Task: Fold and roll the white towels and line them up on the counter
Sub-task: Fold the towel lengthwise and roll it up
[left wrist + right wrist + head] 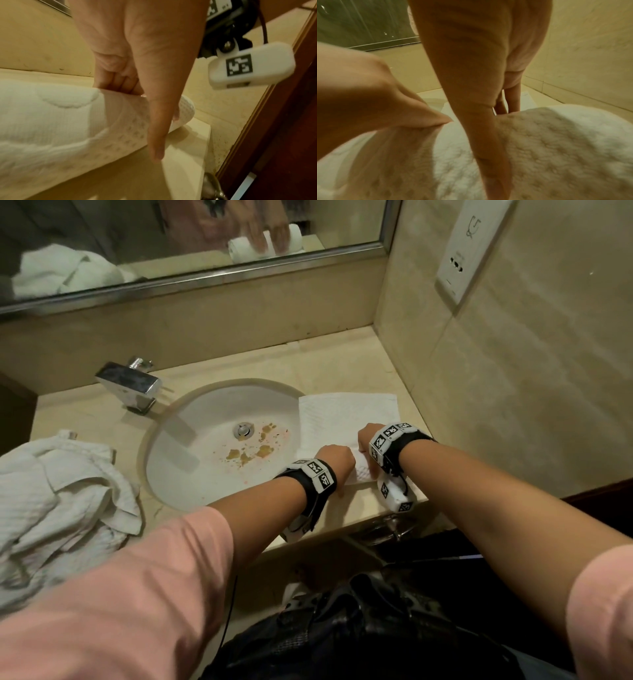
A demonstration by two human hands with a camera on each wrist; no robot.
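Beige stone counter [342, 364] running into the right-hand corner, beige tiled walls [513, 392] closing it in. Round white sink [205, 419] sitting left of centre, brown stains lying round its drain [244, 430]. Chrome faucet [128, 383] standing far left. Framed mirror [191, 241] hanging above; white wall socket plate [469, 251] showing far right. Warm dim light falling.
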